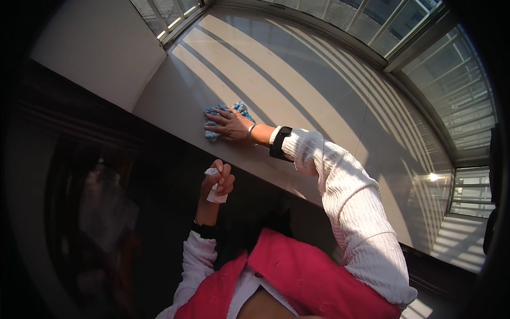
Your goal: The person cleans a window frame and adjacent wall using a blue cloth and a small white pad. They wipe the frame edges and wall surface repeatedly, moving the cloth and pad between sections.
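My right hand (236,124) lies flat with spread fingers on a blue and white cloth (212,132), pressing it against the pale, smooth window sill (275,89) near its front edge. The cloth is bunched and sticks out around the fingers. Lower down, in front of the sill's edge, my left hand (219,181) is closed around a crumpled white tissue or thin cloth (217,196), whose ends show above and below the fingers.
Windows with bars (358,20) run along the sill's far side and curve to the right. A pale wall (99,52) bounds it at the left. Striped sunlight falls over the sill. Dark space lies below its front edge, with blurred shapes at the left.
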Available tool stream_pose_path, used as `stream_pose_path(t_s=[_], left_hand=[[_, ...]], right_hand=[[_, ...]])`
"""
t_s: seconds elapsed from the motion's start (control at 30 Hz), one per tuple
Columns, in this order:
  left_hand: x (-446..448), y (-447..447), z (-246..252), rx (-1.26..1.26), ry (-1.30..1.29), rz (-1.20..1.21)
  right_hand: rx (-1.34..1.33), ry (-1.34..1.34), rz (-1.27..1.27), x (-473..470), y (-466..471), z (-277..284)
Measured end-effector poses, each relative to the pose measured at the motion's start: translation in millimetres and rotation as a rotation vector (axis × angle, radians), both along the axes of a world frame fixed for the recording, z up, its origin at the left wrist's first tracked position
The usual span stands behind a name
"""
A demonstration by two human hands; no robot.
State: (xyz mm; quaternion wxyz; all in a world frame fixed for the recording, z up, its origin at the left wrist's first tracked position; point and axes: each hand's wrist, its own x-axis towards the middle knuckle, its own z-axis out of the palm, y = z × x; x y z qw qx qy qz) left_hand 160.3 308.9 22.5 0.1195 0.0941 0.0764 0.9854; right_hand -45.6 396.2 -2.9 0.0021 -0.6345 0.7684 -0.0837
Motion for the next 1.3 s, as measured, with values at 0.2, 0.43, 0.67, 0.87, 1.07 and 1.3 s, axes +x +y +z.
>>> stream_pose_path(t_s=[0.2,0.43,0.67,0.87,1.07,1.3], left_hand=[[106,-52,9,-0.067,-0.215,0.051],[151,-52,-18,0.117,-0.268,0.152],[203,-8,-21,0.277,-0.379,0.269],[254,-12,-39,0.32,-0.358,0.481],[268,-10,-30,0.309,-0.377,0.508],[206,-12,-1,0.227,-0.199,0.132]], right_hand=[[-0.12,-0.167,-0.809,-3,296,-20],[0.314,-0.073,-2.085,-41,514,-43],[0.012,-0.183,-1.316,-204,90,-40],[-0.03,-0.184,-0.595,-110,-243,-6],[-0.034,-0.163,-0.29,-27,-268,0],[-0.111,-0.168,-0.28,69,-129,4]])
